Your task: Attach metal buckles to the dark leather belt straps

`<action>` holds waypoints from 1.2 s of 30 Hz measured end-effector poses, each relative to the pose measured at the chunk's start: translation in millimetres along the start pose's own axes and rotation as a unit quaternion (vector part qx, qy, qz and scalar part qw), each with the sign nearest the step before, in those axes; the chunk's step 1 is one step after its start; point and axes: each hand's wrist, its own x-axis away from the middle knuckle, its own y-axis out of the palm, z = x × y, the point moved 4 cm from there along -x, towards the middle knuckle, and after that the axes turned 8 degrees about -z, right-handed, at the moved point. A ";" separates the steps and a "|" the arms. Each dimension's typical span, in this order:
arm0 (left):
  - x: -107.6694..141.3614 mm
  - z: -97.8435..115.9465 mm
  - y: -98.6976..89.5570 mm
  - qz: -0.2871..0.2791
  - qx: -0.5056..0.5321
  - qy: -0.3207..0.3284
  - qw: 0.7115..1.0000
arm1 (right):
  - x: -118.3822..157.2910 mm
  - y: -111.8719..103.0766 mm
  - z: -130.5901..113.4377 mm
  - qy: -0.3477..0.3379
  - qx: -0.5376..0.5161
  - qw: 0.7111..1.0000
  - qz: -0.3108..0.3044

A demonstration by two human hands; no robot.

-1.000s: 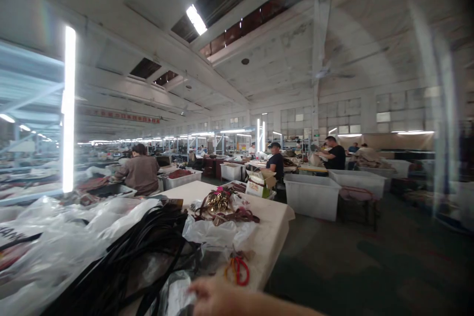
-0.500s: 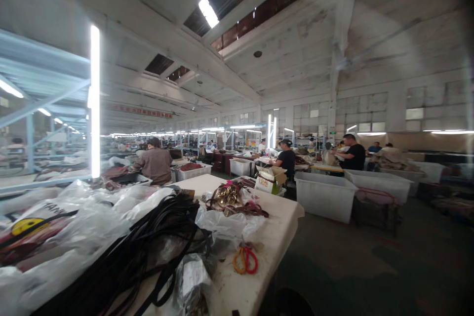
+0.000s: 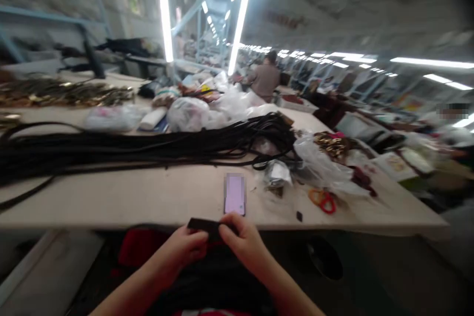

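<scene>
Spanning the space between two hands, a short dark strip (image 3: 203,225) is held on the near side of the phone (image 3: 235,202), and both ends are being worked at once! Its long axis is laid crosswise to the phone, left to right, with the right end dipped slightly lower. By the left hand (image 3: 190,244), found nearer and to the left of the phone, one end is pinched, the fingers curled in and the thumb pressed along it. By the right hand (image 3: 240,234), clearly the closer of the two, the other end is gripped just below the phone's lower edge, the fingers closed down with no gap seen; whether the phone is brushed by them cannot be told, and the strip's right tip is hidden. Away from the phone, nothing is touched: beyond it, a long bundle of black straps (image 3: 166,145) is stretched across the tabletop (image 3: 111,197); to its right, a small dark scrap (image 3: 299,216) is left lying, with scissors (image 3: 322,201) placed farther right again.
</scene>
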 end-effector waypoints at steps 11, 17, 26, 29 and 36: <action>39.2 -31.3 -13.8 0.051 0.100 -0.038 0.993 | 15.1 -5.3 17.9 0.040 0.139 0.989 0.027; 37.6 -37.2 -15.3 0.045 0.114 -0.027 0.992 | 14.2 -5.8 18.1 -0.002 0.180 0.984 0.006; 29.3 -42.3 -21.3 0.038 0.121 -0.030 0.991 | 7.0 6.3 4.6 -0.066 0.349 0.935 -0.015; 27.7 -43.7 -21.5 0.040 0.113 -0.027 0.992 | 2.8 6.6 12.8 -0.029 0.364 0.931 0.014; 19.8 -44.1 -15.9 0.069 0.021 0.002 0.997 | -0.7 18.2 19.1 -0.021 0.357 0.934 0.015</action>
